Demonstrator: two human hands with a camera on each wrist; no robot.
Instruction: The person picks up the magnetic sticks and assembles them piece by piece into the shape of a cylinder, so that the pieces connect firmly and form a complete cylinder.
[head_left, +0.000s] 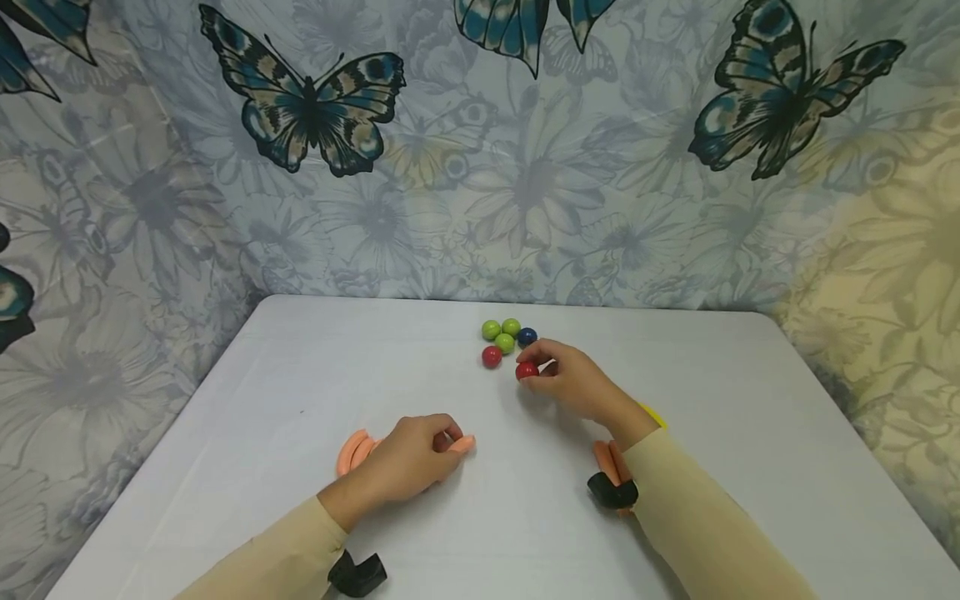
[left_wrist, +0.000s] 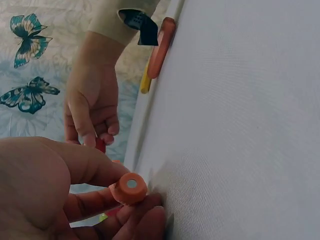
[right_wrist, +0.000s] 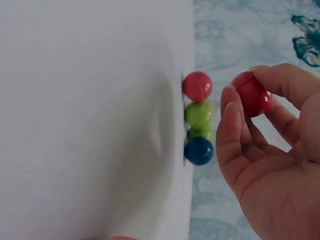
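My right hand [head_left: 576,382] pinches a glossy red ball [right_wrist: 251,95] between thumb and fingertips, just above the tabletop. Beside it on the table is a small cluster: another red ball [head_left: 491,357], a dark blue ball [head_left: 527,336] and three green balls [head_left: 505,342]. Lower and to the left, my left hand [head_left: 411,460] holds an orange rod [head_left: 462,444] between thumb and fingers. In the left wrist view, the end of this rod [left_wrist: 129,194] shows a round, silvery disc. Its other end is hidden there.
Curved orange pieces [head_left: 351,454] lie partly behind the left wrist. Orange rods [head_left: 611,462] lie near the right forearm, which partly covers a yellow piece [head_left: 654,415]. A black device [head_left: 612,492] is at the right wrist. Butterfly-patterned cloth [head_left: 540,208] hangs behind the white table [head_left: 337,358].
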